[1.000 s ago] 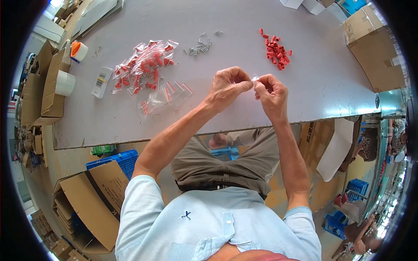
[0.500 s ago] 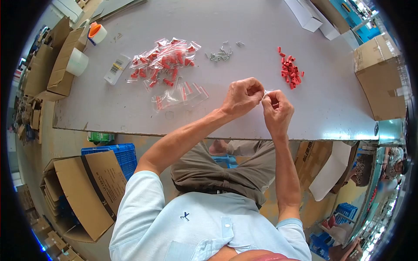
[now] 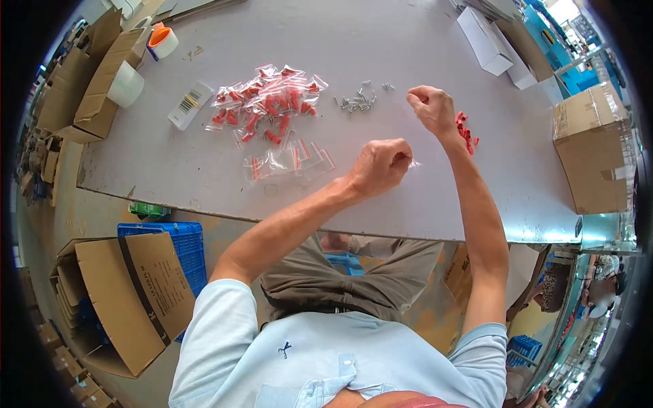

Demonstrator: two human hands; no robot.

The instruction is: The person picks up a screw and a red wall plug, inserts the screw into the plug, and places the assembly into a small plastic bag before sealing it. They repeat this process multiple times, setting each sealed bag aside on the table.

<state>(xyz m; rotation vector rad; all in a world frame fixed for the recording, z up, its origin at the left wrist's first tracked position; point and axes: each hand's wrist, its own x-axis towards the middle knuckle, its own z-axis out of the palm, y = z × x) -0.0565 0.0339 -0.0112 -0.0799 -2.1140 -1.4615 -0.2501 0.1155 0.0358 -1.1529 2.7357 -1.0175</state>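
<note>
My left hand (image 3: 383,166) is pinched over the table near its front edge, with a bit of clear plastic bag (image 3: 415,164) showing at its fingertips. Farther up, my right hand (image 3: 433,109) has its fingers closed, and whatever they may hold is hidden. It lies between the small silver screws (image 3: 358,101) and the red plastic caps (image 3: 465,131), which my wrist partly covers. Filled bags with red parts (image 3: 269,102) form a pile left of the screws. Flat, empty-looking zip bags (image 3: 289,160) lie below that pile.
The grey table (image 3: 326,34) also bears a labelled white packet (image 3: 190,105), tape rolls (image 3: 162,42), and white boxes (image 3: 484,41) at the back right. Cardboard boxes stand at the left and right (image 3: 592,149) edges. Another person (image 3: 602,291) shows at the far right.
My right hand has left my left hand and moved up the table, beside the red caps. My left hand stays pinched on the plastic. The camera view has shifted slightly.
</note>
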